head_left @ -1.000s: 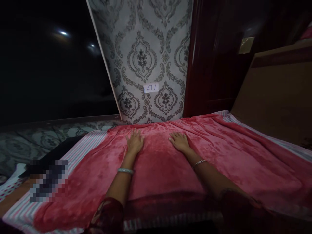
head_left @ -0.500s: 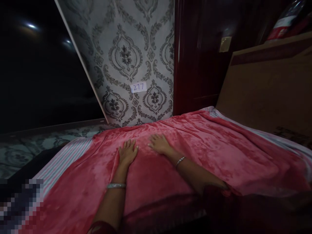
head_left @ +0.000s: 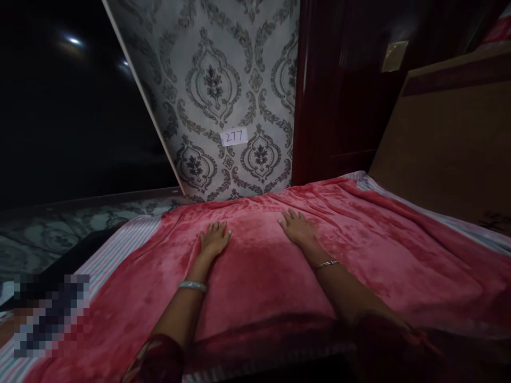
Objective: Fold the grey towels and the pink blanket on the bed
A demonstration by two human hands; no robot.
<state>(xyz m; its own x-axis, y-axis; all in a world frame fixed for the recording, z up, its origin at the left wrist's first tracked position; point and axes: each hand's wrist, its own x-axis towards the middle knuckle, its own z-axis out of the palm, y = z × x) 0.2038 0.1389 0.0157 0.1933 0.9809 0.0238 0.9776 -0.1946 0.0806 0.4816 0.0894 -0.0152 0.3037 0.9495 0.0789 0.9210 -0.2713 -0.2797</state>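
Lying flat with fingers spread, the left hand (head_left: 214, 239) and right hand (head_left: 297, 229) are pressed, well apart, on the red blanket (head_left: 379, 260) draped over the bed (head_left: 120, 242), nothing being pinched.

Both arms are being held stretched forward, elbows nearly straight. The left hand (head_left: 213, 240) is being kept flat, palm down, fingers spread. The right hand (head_left: 297, 229) is being pressed down likewise, well apart from it, a bangle being worn on each wrist.
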